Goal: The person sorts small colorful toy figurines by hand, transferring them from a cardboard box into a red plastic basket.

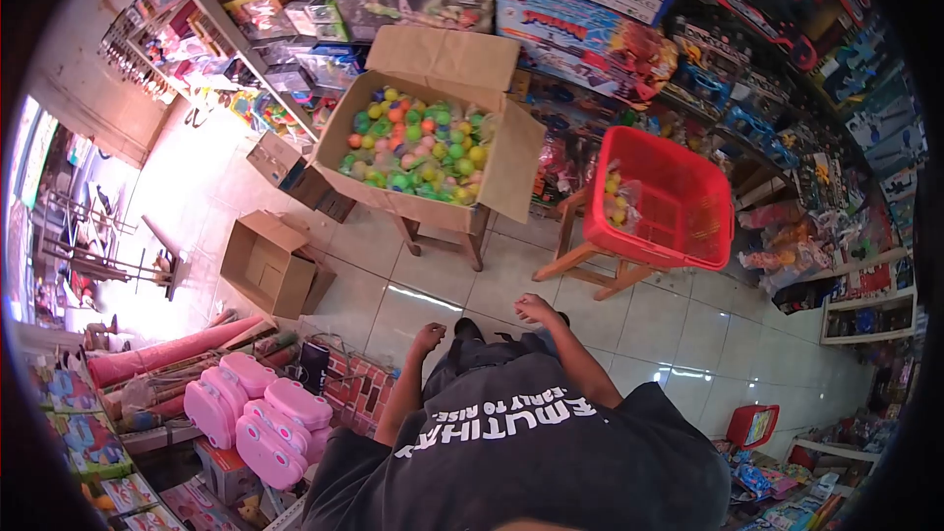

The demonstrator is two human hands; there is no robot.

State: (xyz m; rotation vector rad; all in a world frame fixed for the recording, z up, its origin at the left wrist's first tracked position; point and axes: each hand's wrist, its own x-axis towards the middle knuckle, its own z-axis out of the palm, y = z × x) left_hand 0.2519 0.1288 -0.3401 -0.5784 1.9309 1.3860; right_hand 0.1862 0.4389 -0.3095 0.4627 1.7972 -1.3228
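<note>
My left hand [428, 337] and my right hand [536, 308] are held out low in front of my dark printed shirt, over the tiled floor. Both have their fingers curled in, and I see nothing in either. Ahead stands a large open cardboard box [511, 162] on a wooden stool, filled with several small coloured balls [418, 152]. To its right a red plastic basket [678, 206] sits tilted on a second wooden stool [580, 261], with a small bag of balls [615, 202] inside. My right hand is the nearer one to the basket.
An empty open cardboard box [270, 265] lies on the floor at left, with a smaller one [285, 165] behind it. Pink toy cases [261, 413] and rolled mats [167, 354] crowd the lower left. Toy-filled shelves [590, 10] line the back and right.
</note>
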